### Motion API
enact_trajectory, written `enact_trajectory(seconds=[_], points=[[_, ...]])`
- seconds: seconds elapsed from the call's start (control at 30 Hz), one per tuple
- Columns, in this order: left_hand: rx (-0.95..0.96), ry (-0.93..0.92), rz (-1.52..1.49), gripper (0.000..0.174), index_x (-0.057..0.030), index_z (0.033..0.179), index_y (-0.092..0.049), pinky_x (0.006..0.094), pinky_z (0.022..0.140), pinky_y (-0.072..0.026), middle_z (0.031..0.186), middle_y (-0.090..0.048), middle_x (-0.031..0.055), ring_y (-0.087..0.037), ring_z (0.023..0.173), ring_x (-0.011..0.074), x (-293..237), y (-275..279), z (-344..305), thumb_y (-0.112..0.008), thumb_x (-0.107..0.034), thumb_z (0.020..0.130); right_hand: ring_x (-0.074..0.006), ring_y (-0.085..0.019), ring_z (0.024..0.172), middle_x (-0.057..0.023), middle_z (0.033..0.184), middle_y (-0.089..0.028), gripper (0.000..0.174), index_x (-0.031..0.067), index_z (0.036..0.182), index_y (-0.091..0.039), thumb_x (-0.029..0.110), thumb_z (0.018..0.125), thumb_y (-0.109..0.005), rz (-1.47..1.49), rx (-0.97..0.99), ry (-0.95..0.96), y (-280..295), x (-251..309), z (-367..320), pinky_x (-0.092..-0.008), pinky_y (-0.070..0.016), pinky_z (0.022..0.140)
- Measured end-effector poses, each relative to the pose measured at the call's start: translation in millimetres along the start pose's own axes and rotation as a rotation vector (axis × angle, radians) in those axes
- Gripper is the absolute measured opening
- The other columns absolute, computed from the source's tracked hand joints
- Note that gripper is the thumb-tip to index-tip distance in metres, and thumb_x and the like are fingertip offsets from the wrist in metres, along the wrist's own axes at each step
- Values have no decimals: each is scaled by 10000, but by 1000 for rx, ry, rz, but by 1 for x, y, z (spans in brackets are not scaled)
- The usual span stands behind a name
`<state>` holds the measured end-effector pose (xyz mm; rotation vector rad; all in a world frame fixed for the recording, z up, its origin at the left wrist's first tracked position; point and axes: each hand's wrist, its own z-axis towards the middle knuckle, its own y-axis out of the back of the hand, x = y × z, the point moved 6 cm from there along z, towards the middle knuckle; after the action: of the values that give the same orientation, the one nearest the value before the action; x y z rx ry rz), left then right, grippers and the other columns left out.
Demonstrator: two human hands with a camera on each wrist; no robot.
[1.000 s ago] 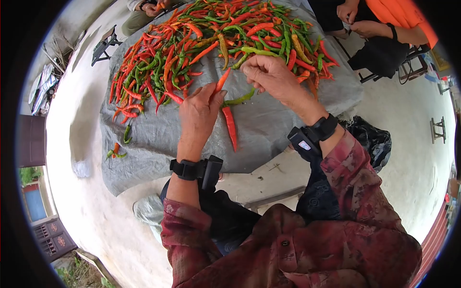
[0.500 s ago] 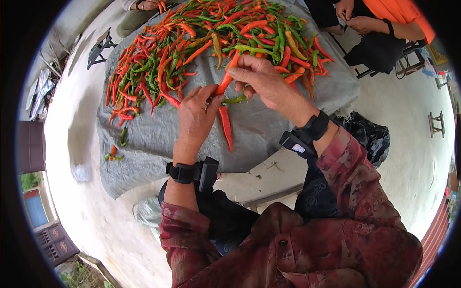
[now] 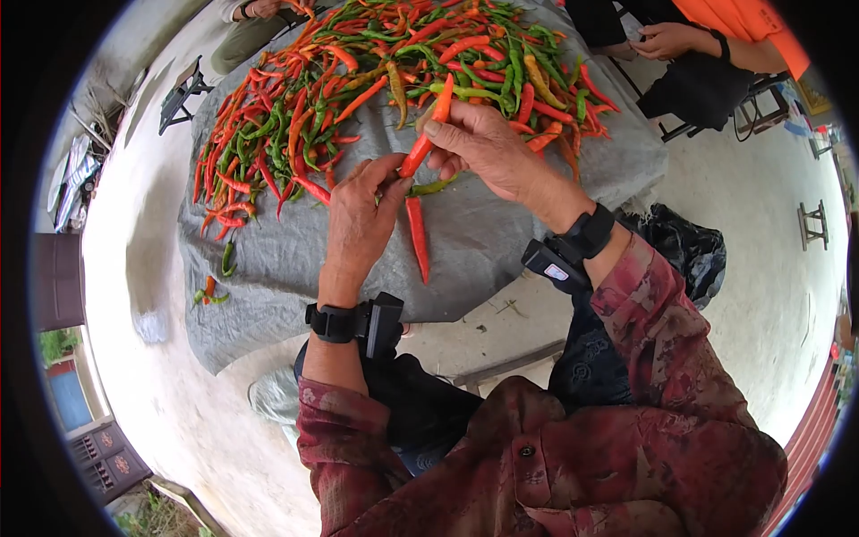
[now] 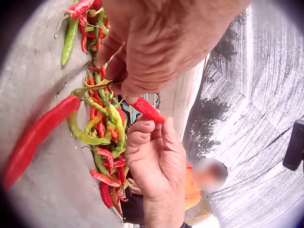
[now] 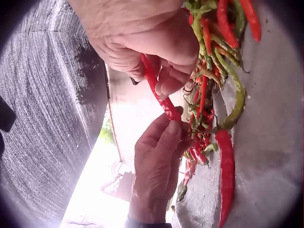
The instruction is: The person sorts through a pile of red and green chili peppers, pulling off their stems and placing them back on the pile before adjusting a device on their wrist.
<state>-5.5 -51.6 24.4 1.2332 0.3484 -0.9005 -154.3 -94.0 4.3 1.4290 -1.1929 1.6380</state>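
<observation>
Both hands hold one red chili pepper (image 3: 414, 161) above the cloth-covered table, its tip pointing up and away. My left hand (image 3: 360, 215) pinches its lower end between thumb and fingers. Higher up, the right hand (image 3: 490, 150) grips the same pepper with the thumb across it. From the right wrist view, the red pepper (image 5: 168, 108) spans the gap between the two hands. Beneath them on the cloth lie another red chili (image 3: 418, 242) and a yellowish-green chili (image 3: 436, 186), partly covered by the right hand in the head view.
A big heap of red, green and orange chilies (image 3: 295, 125) covers the far part of the grey cloth (image 3: 268, 309). A few small peppers (image 3: 210, 288) lie at the left. Other people sit across, one in an orange top (image 3: 747, 22). A black plastic bag (image 3: 689, 255) stands at the right.
My right hand, apart from the pepper a second ago, has come down and left and taken hold of its upper part. The left hand keeps its pinch on the lower end.
</observation>
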Motion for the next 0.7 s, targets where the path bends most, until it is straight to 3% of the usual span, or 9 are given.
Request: enact_trajectory(seconds=[0.1,0.17,0.3,0.37,0.47,0.6,0.63,0.7], points=[[-33,42,-95,207,-8,1005,-618,339,640,-477,781,-621,125,-604,678,276,-2,-2,1,-621,-88,815,-108,-612,671,-71,822,-616,269,-14,985,-575,247,921,-553,86,-49,15,11,6,0,-229,-521,564],[-16,80,-98,235,2,1048,-613,284,665,-483,779,-641,117,-626,730,155,-5,-1,7,-622,-93,834,-101,-603,689,-61,833,-615,256,2,991,-574,249,930,-541,70,-61,27,20,11,1,-231,-518,587],[-14,53,53,248,2,1053,-609,298,652,-481,809,-645,126,-620,695,182,9,-7,7,-625,-114,835,-110,-600,708,-53,842,-614,222,26,984,-572,240,930,-544,101,-171,66,46,23,0,-247,-523,628],[23,-20,128,265,-4,1031,-606,363,623,-479,844,-631,152,-617,648,286,10,-12,5,-638,-173,829,-126,-604,715,-57,841,-617,199,35,979,-573,226,923,-556,190,-278,131,63,31,-2,-258,-528,644],[120,38,89,342,-3,1066,-579,373,607,-471,841,-623,158,-612,647,281,2,-25,1,-662,-216,812,-130,-605,722,-59,840,-619,195,33,979,-574,219,922,-558,319,-311,162,81,31,-2,-262,-528,644],[54,88,49,430,-3,1109,-545,379,593,-462,814,-603,153,-590,633,271,8,-39,4,-700,-234,781,-130,-607,701,-59,817,-619,211,25,976,-571,228,919,-563,255,-251,45,69,31,-5,-267,-528,609],[-3,179,40,438,-5,1114,-539,380,596,-460,846,-601,153,-592,663,269,11,-36,7,-708,-220,772,-130,-607,701,-59,817,-619,211,25,976,-571,228,919,-563,255,-252,47,69,30,-6,-267,-528,609],[-59,270,31,447,-8,1119,-532,381,599,-458,879,-599,152,-593,692,267,12,-31,13,-717,-205,763,-101,-608,653,-59,830,-632,255,28,984,-569,271,908,-575,185,-74,1,56,29,-5,-243,-523,563]])
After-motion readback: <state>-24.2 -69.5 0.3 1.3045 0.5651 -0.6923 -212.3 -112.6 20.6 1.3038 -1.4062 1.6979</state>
